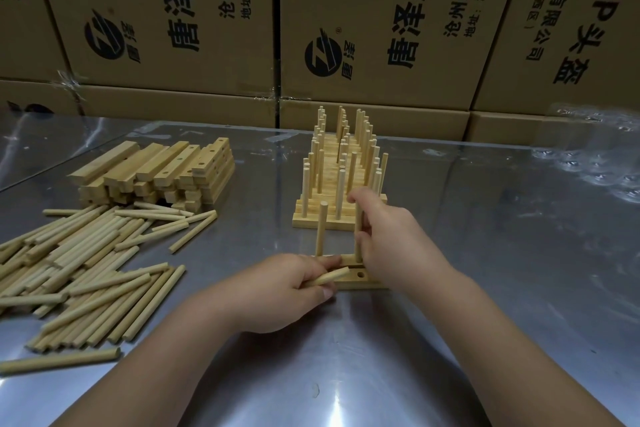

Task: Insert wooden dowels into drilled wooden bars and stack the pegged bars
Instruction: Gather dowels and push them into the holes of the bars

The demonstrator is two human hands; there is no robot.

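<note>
A drilled wooden bar lies on the metal table in front of me. One dowel stands upright in its left part. My right hand grips a second upright dowel set into the bar, and an open hole shows in the bar just in front of that dowel. My left hand holds a loose dowel lying nearly flat over the bar's left part. Behind stands a stack of pegged bars.
A pile of loose dowels spreads over the left of the table. Plain drilled bars are stacked behind that pile. Cardboard boxes wall off the far edge. Clear plastic wrap lies at the right.
</note>
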